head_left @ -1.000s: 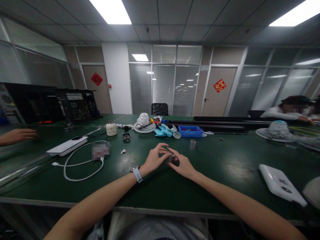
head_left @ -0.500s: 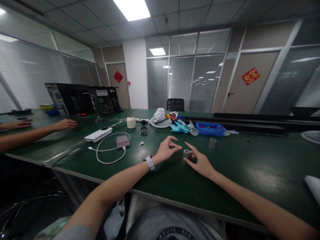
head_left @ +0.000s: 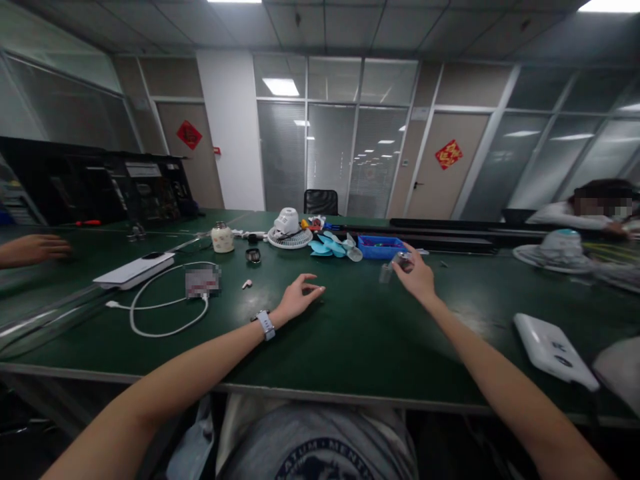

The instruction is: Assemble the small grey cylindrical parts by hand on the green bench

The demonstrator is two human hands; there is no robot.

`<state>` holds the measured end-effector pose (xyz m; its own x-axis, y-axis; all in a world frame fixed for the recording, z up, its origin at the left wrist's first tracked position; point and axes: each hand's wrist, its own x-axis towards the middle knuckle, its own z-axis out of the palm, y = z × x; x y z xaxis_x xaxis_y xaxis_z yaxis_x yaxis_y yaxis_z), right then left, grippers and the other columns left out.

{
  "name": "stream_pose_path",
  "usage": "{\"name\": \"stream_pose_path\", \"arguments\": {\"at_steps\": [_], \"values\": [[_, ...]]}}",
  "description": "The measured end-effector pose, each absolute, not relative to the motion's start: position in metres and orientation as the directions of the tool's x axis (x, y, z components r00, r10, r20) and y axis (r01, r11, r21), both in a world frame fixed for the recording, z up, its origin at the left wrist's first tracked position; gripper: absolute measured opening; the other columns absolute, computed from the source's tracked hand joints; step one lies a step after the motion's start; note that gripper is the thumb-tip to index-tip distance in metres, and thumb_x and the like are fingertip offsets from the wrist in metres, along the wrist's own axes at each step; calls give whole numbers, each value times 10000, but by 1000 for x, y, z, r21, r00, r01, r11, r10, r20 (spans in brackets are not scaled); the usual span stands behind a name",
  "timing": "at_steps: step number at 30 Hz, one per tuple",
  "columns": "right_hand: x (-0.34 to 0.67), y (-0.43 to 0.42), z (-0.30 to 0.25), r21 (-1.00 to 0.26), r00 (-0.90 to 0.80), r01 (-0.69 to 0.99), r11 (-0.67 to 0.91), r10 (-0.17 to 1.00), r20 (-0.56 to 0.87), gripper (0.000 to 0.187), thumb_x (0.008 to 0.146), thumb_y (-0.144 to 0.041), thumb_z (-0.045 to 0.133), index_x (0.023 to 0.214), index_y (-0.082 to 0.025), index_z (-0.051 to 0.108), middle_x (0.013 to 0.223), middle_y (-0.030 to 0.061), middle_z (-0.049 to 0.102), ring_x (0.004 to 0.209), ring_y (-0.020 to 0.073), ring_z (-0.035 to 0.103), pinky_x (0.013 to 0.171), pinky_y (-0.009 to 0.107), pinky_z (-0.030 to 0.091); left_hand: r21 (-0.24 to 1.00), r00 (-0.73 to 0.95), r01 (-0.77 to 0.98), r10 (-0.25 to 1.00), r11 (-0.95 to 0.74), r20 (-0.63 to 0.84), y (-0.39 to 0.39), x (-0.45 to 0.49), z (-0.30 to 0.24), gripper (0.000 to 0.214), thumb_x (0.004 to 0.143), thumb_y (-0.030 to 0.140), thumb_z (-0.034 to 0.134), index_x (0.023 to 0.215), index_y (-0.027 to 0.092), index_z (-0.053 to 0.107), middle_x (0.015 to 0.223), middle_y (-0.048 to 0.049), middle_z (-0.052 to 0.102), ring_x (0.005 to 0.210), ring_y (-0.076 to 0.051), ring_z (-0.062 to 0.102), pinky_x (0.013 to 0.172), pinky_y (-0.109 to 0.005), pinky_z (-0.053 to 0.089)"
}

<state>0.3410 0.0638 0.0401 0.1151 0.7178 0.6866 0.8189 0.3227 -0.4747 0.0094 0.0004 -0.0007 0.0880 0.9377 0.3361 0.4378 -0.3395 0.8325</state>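
My right hand [head_left: 418, 275] is closed around a small grey metal cylinder [head_left: 401, 258], raised near the front of a blue bin [head_left: 383, 248]. A second small metal cylinder [head_left: 385, 274] stands on the green table [head_left: 345, 333], just left of and below the held one. Whether the two cylinders touch I cannot tell. My left hand [head_left: 298, 297], with a watch on its wrist, rests by the table's middle. Its thumb and fingers are curved and apart, with nothing between them. Nearest to it lies a small pink-white earbud [head_left: 247, 284].
Light blue fan blades [head_left: 330, 245], a white fan part [head_left: 289, 230] and a cream jar [head_left: 223, 238] stand farther back. Left are a white cable [head_left: 165, 335], a white box [head_left: 133, 270] and another person's hand [head_left: 37, 250]. A white device [head_left: 555, 350] lies right.
My right hand has carried the metal cylinder away from my left hand, forward and right to beside the other cylinder. The view has turned right. My left hand keeps its curved pose.
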Motion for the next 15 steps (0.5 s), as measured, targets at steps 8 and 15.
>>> {"name": "stream_pose_path", "arguments": {"at_steps": [8, 15], "values": [[394, 101, 3, -458, 171, 884, 93, 848, 502, 691, 810, -373, 589, 1429, -186, 345, 987, 91, 712, 902, 272, 672, 832, 382, 485, 856, -101, 453, 939, -251, 329, 7, 10, 1, 368, 853, 406, 487, 1148, 192, 538, 1046, -98, 719, 982, -234, 659, 858, -364, 469], [349, 67, 24, -289, 154, 955, 74, 708, 690, 638, 842, -265, 554, 1439, -164, 351, 1318, 180, 521, 1228, 300, 480, 1055, 496, 267, 860, -234, 466, 909, -208, 346, 6, 11, 5, 367, 870, 365, 455, 1189, 183, 469, 1073, -104, 679, 961, -220, 640, 849, -354, 468]]}}
